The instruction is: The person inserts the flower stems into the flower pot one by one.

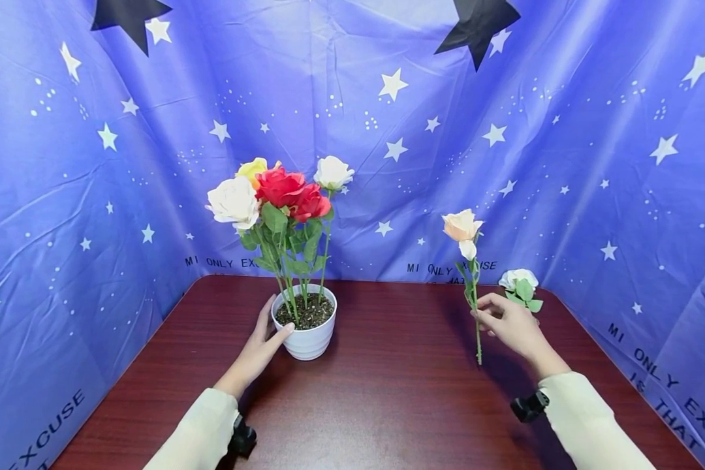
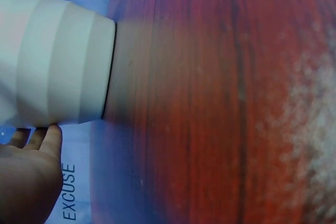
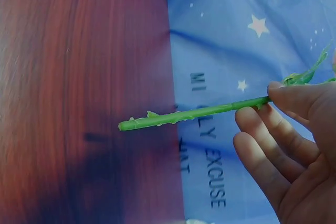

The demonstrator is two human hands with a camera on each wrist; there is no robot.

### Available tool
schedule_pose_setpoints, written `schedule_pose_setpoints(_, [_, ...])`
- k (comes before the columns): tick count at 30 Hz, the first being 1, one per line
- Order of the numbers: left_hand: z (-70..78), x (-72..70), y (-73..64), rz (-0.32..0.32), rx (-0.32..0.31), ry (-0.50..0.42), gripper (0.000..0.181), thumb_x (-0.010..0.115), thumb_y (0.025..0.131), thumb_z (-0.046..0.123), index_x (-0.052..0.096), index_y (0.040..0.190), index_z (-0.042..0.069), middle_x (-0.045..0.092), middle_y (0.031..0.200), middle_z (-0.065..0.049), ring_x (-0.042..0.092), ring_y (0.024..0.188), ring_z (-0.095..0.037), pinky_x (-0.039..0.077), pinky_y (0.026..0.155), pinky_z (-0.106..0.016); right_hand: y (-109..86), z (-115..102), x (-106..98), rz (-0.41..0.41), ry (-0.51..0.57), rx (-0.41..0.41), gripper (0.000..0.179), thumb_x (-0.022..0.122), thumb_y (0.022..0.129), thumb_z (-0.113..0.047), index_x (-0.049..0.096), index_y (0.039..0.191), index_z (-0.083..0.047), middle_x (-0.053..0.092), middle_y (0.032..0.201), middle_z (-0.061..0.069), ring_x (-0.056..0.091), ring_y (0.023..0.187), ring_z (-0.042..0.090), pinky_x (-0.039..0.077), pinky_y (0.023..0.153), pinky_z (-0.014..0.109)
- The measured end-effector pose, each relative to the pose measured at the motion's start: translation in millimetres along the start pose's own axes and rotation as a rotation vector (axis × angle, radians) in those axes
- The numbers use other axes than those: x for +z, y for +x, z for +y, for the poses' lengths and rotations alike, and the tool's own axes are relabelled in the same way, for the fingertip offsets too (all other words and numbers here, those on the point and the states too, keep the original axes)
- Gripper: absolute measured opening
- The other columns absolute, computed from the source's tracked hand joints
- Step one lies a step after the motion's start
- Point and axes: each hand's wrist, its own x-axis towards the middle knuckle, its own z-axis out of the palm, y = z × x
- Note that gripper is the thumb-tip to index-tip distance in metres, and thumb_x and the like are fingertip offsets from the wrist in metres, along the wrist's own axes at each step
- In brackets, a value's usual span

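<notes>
My left hand (image 1: 258,349) holds the left side of a white ribbed flowerpot (image 1: 309,343), its thumb at the front of the rim and its fingers along the side. Dark soil fills the pot, and red roses (image 1: 282,187), white roses (image 1: 234,202) and a yellow rose (image 1: 252,170) stand in it on green stems. Over to the right, my right hand (image 1: 514,326) pinches the stem of a peach rose (image 1: 461,225) between thumb and fingers. That rose is upright, with a small pale bud under its bloom. In the right wrist view the cut end of its green stem (image 3: 178,116) points away from the hand.
Behind my right hand a white rose (image 1: 518,281) with green leaves lies on the dark red wooden table (image 1: 382,391); its stem is hidden. Blue star-printed cloth (image 1: 352,98) hangs around the table's back and sides.
</notes>
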Motion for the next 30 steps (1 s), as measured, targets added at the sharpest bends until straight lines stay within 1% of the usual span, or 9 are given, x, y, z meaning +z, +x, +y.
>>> schedule_pose_setpoints(4, [0.2, 0.2, -0.1, 0.002, 0.008, -0.004, 0.080, 0.060, 0.101, 0.025, 0.009, 0.162, 0.017, 0.023, 0.161, -0.022, 0.029, 0.143, -0.044, 0.027, 0.113, -0.057, 6.1, -11.6, 8.0, -0.011, 0.026, -0.011, 0.015, 0.069, 0.097, -0.017, 0.066, 0.104, -0.004, 0.071, 0.082, 0.007, 0.070, 0.072, 0.022, 0.059, 0.061, 0.036])
schedule_pose_setpoints(8, [1.5, 0.7, -0.2, -0.003, 0.005, -0.009, 0.080, 0.061, 0.102, 0.026, 0.008, 0.162, 0.020, 0.022, 0.161, -0.021, 0.028, 0.143, -0.043, 0.028, 0.113, -0.056, 11.8, -21.5, 17.7, -0.014, 0.020, -0.032, 0.015, 0.069, 0.097, -0.020, 0.067, 0.103, -0.007, 0.071, 0.081, 0.003, 0.071, 0.072, 0.020, 0.058, 0.061, 0.035])
schedule_pose_setpoints(11, [2.5, 0.8, -0.6, -0.008, 0.002, -0.013, 0.081, 0.060, 0.102, 0.027, 0.007, 0.162, 0.021, 0.022, 0.161, -0.021, 0.028, 0.143, -0.043, 0.028, 0.112, -0.056, 16.0, -29.0, 26.3, -0.010, 0.042, -0.048, 0.013, 0.070, 0.096, -0.017, 0.068, 0.103, -0.006, 0.072, 0.082, 0.005, 0.071, 0.071, 0.019, 0.059, 0.061, 0.036])
schedule_pose_setpoints(16, [3.3, 0.4, -0.9, -0.008, -0.001, -0.010, 0.081, 0.060, 0.102, 0.027, 0.007, 0.162, 0.020, 0.021, 0.161, -0.021, 0.028, 0.144, -0.043, 0.028, 0.113, -0.056, 23.0, -42.2, 41.7, -0.010, 0.101, -0.067, 0.009, 0.069, 0.096, -0.012, 0.069, 0.102, -0.005, 0.073, 0.083, 0.006, 0.072, 0.074, 0.026, 0.058, 0.061, 0.030])
schedule_pose_setpoints(18, [3.6, 0.4, -1.2, -0.006, -0.002, -0.006, 0.081, 0.060, 0.102, 0.027, 0.008, 0.162, 0.020, 0.022, 0.161, -0.021, 0.028, 0.143, -0.043, 0.028, 0.112, -0.057, 25.5, -48.1, 47.6, -0.008, 0.118, -0.081, 0.007, 0.069, 0.095, -0.010, 0.069, 0.101, -0.005, 0.072, 0.082, 0.004, 0.072, 0.075, 0.030, 0.058, 0.061, 0.028])
schedule_pose_setpoints(19, [3.6, 0.4, -1.3, -0.005, -0.002, -0.004, 0.081, 0.060, 0.102, 0.027, 0.008, 0.162, 0.020, 0.022, 0.161, -0.021, 0.029, 0.143, -0.044, 0.028, 0.112, -0.057, 26.6, -51.3, 50.4, -0.008, 0.126, -0.089, 0.006, 0.069, 0.095, -0.008, 0.069, 0.100, -0.006, 0.072, 0.082, 0.004, 0.072, 0.075, 0.031, 0.058, 0.061, 0.030])
schedule_pose_setpoints(24, [3.8, 0.4, -1.6, -0.005, 0.001, -0.006, 0.081, 0.061, 0.101, 0.027, 0.008, 0.162, 0.019, 0.022, 0.161, -0.021, 0.028, 0.143, -0.044, 0.028, 0.112, -0.057, 31.9, -66.8, 61.2, -0.007, 0.156, -0.116, 0.005, 0.069, 0.095, -0.008, 0.070, 0.099, -0.007, 0.073, 0.081, 0.003, 0.072, 0.075, 0.030, 0.059, 0.064, 0.039])
schedule_pose_setpoints(27, [3.2, -0.3, -1.4, -0.004, 0.005, -0.006, 0.081, 0.061, 0.101, 0.027, 0.008, 0.162, 0.018, 0.022, 0.161, -0.022, 0.028, 0.143, -0.044, 0.028, 0.112, -0.057, 34.9, -73.9, 66.2, -0.006, 0.169, -0.127, 0.004, 0.069, 0.094, -0.007, 0.069, 0.099, -0.007, 0.073, 0.081, 0.002, 0.072, 0.075, 0.032, 0.059, 0.064, 0.041])
schedule_pose_setpoints(30, [2.3, -1.2, -1.4, 0.000, 0.008, -0.004, 0.081, 0.061, 0.101, 0.026, 0.008, 0.162, 0.019, 0.023, 0.160, -0.022, 0.029, 0.143, -0.044, 0.028, 0.112, -0.057, 38.6, -80.5, 70.9, -0.006, 0.187, -0.140, 0.004, 0.069, 0.094, -0.007, 0.069, 0.098, -0.007, 0.073, 0.081, 0.003, 0.073, 0.075, 0.031, 0.059, 0.064, 0.040])
